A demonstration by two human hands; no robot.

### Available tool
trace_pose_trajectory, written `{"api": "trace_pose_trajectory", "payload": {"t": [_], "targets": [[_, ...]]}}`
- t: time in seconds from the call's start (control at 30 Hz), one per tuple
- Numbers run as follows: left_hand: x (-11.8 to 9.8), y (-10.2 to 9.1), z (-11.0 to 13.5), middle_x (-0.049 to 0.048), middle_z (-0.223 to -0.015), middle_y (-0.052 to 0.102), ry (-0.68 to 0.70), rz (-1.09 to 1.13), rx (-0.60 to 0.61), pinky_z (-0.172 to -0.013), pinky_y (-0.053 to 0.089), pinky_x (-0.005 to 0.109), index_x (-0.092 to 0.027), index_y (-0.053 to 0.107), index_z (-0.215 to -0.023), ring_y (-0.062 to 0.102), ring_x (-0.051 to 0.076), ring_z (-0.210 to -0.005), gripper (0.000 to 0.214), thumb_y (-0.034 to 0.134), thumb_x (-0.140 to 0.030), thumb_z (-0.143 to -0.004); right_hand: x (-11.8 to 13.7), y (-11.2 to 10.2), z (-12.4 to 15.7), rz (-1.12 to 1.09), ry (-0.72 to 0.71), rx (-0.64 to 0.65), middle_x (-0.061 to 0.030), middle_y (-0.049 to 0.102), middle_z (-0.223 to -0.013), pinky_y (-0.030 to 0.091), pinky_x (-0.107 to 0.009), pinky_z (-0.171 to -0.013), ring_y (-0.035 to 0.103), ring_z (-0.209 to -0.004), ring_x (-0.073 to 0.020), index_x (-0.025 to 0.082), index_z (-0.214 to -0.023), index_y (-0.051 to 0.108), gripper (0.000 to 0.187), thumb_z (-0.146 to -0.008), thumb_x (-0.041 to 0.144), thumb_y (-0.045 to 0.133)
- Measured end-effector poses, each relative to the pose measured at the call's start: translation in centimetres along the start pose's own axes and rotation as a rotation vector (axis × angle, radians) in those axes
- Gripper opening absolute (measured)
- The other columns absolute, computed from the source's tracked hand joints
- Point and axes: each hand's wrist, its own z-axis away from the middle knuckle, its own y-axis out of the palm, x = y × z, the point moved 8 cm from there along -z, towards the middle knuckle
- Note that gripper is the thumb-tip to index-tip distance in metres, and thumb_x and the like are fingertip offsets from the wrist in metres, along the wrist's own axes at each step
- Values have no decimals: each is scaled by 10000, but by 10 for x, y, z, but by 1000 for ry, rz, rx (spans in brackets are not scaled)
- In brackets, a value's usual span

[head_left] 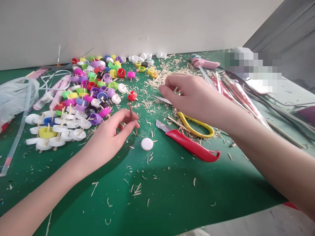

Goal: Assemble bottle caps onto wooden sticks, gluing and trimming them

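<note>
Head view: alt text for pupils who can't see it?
A person's left hand pinches a tilted brown nail over a shaving-strewn green tabletop; the right hand curls near a yellow loop handle. Nearer lie a round white plastic cap and a red utility knife, blade out. Beyond the left hand are multicoloured plastic caps, many with wooden sticks.

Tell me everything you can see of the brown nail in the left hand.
The long, thin brown nail, apparently metal, has a flat, round head at its top. It leans slightly, head up, pinched between the thumb and fingers of the left hand, over the green tabletop. Whether its lower end touches the surface is unclear.
</note>
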Motion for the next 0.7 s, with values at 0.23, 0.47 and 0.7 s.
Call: {"api": "trace_pose_trajectory", "payload": {"t": [0.23,0.47,0.7], "targets": [[-4,-1,0,18,-1047,683,28,60,-13,-809,538,277,-249,588,-1041,651,184,-990,255,477,-443,-917,21,45,19,-51,-270,428,-70,523,-1240,375,-450,-978,387,-1212,-286,267,-1032,656,369,-865,542,476],[-8,-2,1,33,-1040,679,50,67,-23,-795,548,261,-246,594,-1026,652,184,-979,258,497,-454,-907,36,61,26,-198,-343,521,-66,555,-1184,377,-407,-985,382,-1191,-254,247,-1015,660,318,-902,485,482],[-6,-2,1,39,-1017,672,38,76,-45,-798,554,268,-243,590,-1020,652,183,-937,281,516,-482,-891,39,61,24,-273,-326,495,-59,602,-1064,389,-373,-925,453,-1100,-222,221,-911,665,248,-925,383,477]]}}
